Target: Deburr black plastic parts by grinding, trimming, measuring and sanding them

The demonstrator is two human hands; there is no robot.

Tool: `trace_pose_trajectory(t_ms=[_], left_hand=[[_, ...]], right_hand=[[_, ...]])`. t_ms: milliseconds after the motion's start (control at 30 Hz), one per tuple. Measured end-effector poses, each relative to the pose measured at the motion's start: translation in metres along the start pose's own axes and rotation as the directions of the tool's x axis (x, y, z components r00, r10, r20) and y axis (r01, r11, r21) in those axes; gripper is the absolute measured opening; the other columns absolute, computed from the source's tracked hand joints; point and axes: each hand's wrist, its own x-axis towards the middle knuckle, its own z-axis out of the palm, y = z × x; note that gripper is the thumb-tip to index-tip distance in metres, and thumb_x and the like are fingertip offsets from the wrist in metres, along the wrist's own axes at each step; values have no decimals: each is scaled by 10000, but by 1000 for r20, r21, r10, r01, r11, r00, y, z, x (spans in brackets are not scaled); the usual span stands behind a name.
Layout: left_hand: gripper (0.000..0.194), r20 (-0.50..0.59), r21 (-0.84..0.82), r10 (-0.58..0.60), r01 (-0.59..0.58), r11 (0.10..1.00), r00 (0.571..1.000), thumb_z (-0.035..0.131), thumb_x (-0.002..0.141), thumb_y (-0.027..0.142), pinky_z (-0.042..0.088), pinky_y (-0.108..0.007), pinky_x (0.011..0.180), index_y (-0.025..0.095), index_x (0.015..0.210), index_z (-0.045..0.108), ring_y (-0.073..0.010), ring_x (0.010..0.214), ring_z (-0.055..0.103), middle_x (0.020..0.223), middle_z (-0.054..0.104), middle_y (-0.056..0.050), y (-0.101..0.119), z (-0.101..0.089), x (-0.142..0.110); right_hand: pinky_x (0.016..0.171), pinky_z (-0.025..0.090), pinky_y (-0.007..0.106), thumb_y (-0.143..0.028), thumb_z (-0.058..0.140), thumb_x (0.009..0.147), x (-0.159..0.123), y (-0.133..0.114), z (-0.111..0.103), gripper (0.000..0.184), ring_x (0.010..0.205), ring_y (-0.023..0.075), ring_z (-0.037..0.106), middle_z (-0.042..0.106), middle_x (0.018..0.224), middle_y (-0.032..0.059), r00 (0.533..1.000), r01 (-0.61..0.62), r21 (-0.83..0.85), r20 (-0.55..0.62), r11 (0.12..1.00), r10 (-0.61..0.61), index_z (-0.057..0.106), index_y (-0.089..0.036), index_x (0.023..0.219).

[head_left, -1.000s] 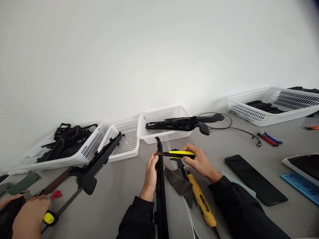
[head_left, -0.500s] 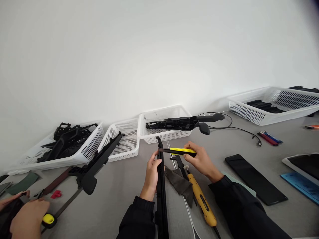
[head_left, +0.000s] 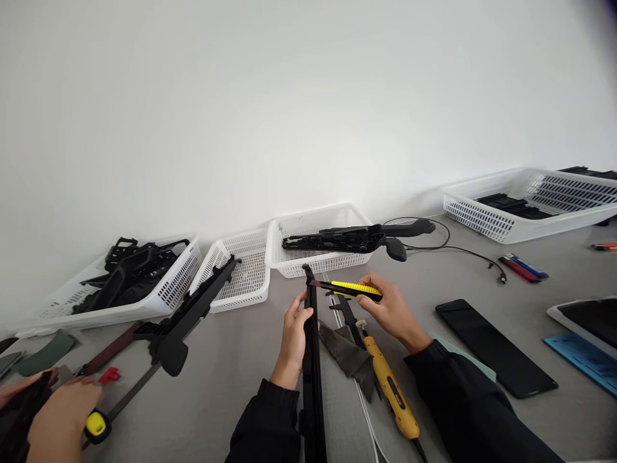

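One co-worker's hand [head_left: 62, 411] grasps a dark part at far left; centrally, the left hand [head_left: 292, 337] clasps a long black strip [head_left: 313, 379] near its far end. The strip looks light, stiff and fairly slick, its notched tip probably fragile, so the thicker body seems the better place to hold. To its right, a yellow-and-black cutter [head_left: 354, 289], blade at the strip's edge, is gripped by the right hand [head_left: 393, 312]
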Motion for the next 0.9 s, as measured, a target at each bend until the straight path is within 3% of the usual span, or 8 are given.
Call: trace_pose_trajectory(t_ms=[900], left_hand=[[707,21,20,-33,32,999,999,747,834,423,367,-246,539,147,1469,608,-123,517,478,620,578,59,8,8,-8]], right_hand=[[692,390,302,-339,622,838,2,-8,-2,115,728,187,523,579,772,-24,994,-1,-6,-106,1000,0,559,-243,849]])
